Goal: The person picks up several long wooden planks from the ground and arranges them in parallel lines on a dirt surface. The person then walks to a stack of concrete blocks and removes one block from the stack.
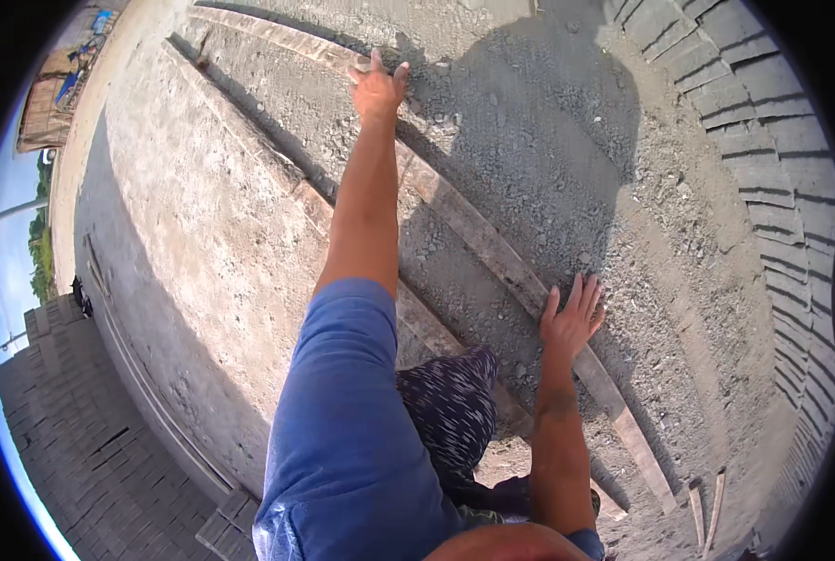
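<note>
A long wooden plank [473, 234] lies diagonally on gravelly ground, running from the upper left to the lower right. My left hand [378, 86] reaches far out with the arm straight and grips the plank near its far end. Closer to me, my right hand [574, 316] rests flat on the same plank, fingers spread. A second plank [427, 327] lies parallel just left of it, partly hidden by my arm and my patterned trousers.
A rough concrete wall top [193, 234] runs along the left. Stacked grey blocks [772, 168] curve down the right side. Loose gravel and sand [548, 140] cover the ground. Two short wood strips [707, 510] lie at the lower right.
</note>
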`<state>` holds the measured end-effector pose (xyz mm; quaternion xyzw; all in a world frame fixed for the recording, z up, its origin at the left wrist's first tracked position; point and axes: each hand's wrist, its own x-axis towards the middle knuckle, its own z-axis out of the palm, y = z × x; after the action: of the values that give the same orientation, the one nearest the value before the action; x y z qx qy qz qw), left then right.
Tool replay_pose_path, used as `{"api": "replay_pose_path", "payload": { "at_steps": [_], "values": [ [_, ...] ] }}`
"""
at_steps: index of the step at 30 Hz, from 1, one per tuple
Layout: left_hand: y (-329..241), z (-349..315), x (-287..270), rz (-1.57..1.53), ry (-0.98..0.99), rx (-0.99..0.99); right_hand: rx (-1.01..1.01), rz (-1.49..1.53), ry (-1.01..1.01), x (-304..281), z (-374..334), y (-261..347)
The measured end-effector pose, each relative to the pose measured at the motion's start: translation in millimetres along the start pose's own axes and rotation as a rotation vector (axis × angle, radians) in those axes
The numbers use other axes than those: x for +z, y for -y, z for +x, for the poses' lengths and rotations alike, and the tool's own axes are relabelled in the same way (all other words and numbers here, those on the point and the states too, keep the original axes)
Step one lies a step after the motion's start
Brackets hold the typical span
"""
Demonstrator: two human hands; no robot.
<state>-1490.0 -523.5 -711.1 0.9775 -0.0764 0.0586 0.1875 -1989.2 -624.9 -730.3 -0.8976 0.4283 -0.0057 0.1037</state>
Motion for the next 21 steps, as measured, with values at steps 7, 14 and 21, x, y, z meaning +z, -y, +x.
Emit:
{"api": "replay_pose_path", "payload": {
  "at_steps": [7,14,21],
  "values": [
    [16.3,40.1,19.3,0.232,0.298,0.0,-0.004,0.032,0.039,-2.1,0.7,2.3],
    [47.8,20.5,-22.6,0.178,0.262,0.022,-0.026,-0.01,0.016,1.0,3.7,-2.0],
    [85.0,7.4,-16.2,0.059,0.286,0.035,-0.012,0.002,0.065,-6.5,2.1,2.4]
  ]
}}
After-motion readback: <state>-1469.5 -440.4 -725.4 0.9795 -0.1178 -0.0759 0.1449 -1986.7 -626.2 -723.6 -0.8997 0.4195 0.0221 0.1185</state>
